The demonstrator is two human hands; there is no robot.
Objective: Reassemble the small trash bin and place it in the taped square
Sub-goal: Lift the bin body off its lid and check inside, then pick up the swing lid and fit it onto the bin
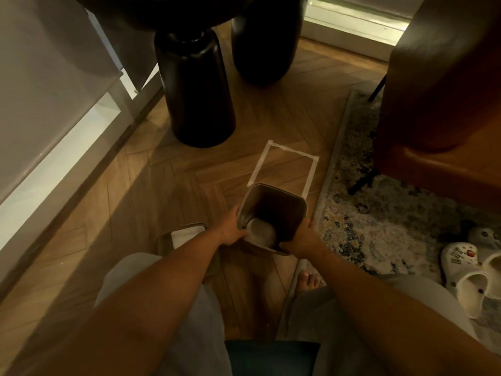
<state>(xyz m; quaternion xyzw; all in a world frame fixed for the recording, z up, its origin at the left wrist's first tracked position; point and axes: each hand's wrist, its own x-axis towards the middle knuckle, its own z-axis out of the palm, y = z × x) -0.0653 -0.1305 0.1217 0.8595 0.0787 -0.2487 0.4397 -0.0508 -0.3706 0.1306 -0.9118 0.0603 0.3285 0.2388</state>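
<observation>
Head view: at lower centre my left hand (230,226) and right hand (299,240) grip the smooth squarish bin (282,210) between them, overlapping the taped square (284,150).

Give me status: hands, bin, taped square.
Left hand and right hand grip bin. Bin short of taped square. Square clear.

Dim herringbone wood floor (173,191), patterned rug (379,213)

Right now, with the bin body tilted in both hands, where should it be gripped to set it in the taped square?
Grip the bin body on its two opposite side walls just below the open rim, coming from left and right: the walls are flat and taper downward.
</observation>
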